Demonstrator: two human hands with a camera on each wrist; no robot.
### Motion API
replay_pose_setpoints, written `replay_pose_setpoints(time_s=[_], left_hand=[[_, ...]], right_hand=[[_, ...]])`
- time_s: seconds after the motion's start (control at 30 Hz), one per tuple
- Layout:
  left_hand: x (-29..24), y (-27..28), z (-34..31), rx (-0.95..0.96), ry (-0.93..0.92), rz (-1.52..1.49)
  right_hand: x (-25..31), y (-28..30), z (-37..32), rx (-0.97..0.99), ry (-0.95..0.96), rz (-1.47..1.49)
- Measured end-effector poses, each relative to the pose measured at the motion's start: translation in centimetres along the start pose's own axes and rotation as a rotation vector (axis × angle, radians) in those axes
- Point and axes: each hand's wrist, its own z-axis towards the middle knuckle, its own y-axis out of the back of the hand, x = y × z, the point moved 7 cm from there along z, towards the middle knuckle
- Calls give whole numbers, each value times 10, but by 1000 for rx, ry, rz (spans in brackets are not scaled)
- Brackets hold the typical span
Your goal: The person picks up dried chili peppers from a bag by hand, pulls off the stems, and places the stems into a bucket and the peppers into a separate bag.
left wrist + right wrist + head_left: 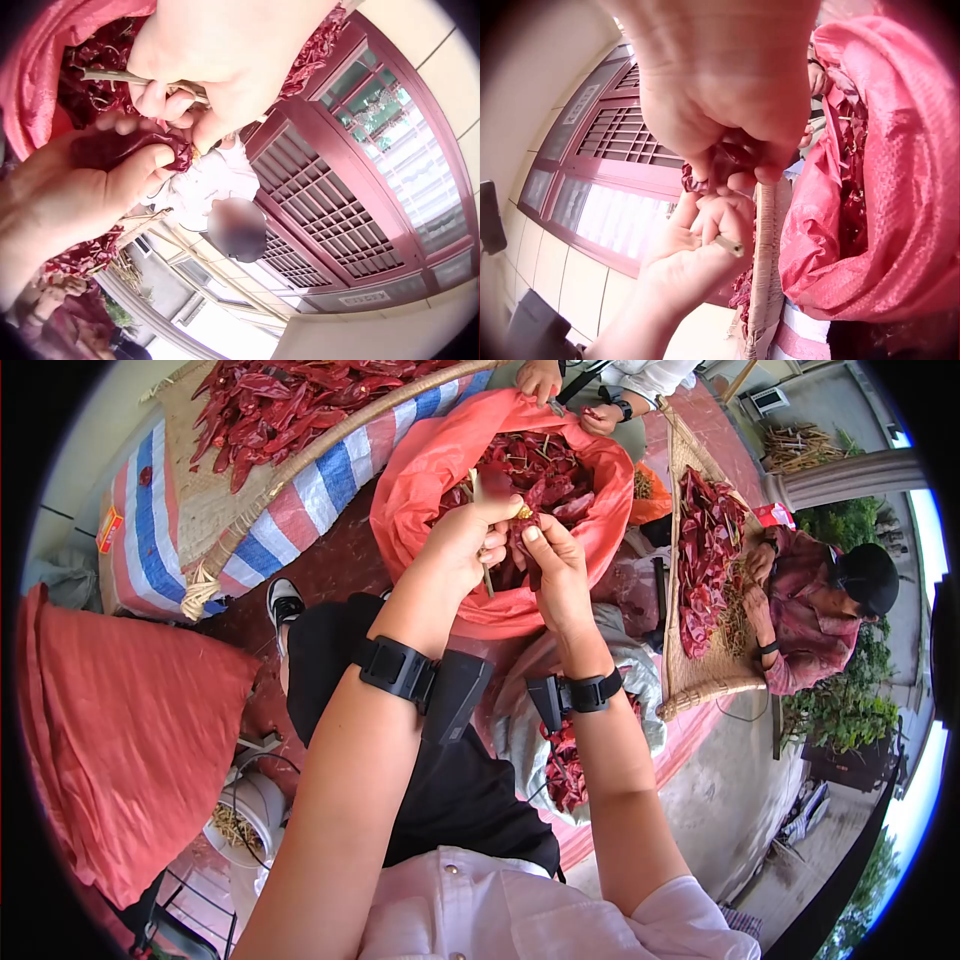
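Over the open red woven sack (410, 490), full of dried red chilies (570, 470), both hands come together. My right hand (560, 570) grips a dark red dried chili (178, 150), its thumb pressing near the stem end. Against that end, the thumb and forefinger of my left hand (465, 540) pinch at the yellowish cap. A thin dry stalk (112, 76) lies in the left hand's curled lower fingers; its cut end (733, 246) sticks out in the right wrist view. The right palm and fingers hide part of the chili.
A woven tray (205, 500) heaped with chilies stands left on striped cloth. Opposite, another person's hands (600, 418) work at the sack's rim. At right, a person in a cap (868, 582) sits by another chili tray (690, 678). A stem bucket (265, 795) stands lower left.
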Motion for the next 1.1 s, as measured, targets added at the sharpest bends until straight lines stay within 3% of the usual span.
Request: replay_pose_setpoints(time_s=[0.07, 0.2, 0.27, 0.3, 0.37, 0.5, 0.57, 0.63, 0.7, 0.73, 0.83, 0.9, 1.1], left_hand=[[9, -6, 0, 52, 131, -153], [9, -10, 0, 175, 171, -238], [5, -5, 1, 102, 100, -282], [1, 0, 1, 27, 29, -328], [-4, 13, 8, 52, -40, -359], [-11, 14, -2, -114, -69, -355], [-9, 16, -2, -169, -73, -316], [-9, 17, 0, -174, -97, -270], [-7, 15, -1, -185, -88, -267], [-7, 14, -2, -197, -84, -263], [-12, 13, -4, -222, -125, -261], [-12, 13, -4, -208, -135, -262], [-22, 20, -2, -249, -190, -267]], right_hand=[[1, 3, -1, 22, 1, 13], [1, 7, -7, 22, 13, 91], [-4, 12, -15, -10, -12, 81], [-8, 22, -23, -76, -27, 41], [-10, 46, -47, -222, -42, -59], [-24, 107, -125, -481, -139, -236], [-41, 149, -170, -586, -117, -489], [-52, 188, -217, -687, -42, -963], [-91, 246, -268, -708, -236, -1042], [-82, 238, -278, -688, -324, -1418], [-79, 219, -271, -641, -328, -1449], [-59, 172, -226, -518, -38, -1390], [25, 24, -69, -220, 565, -1376]])
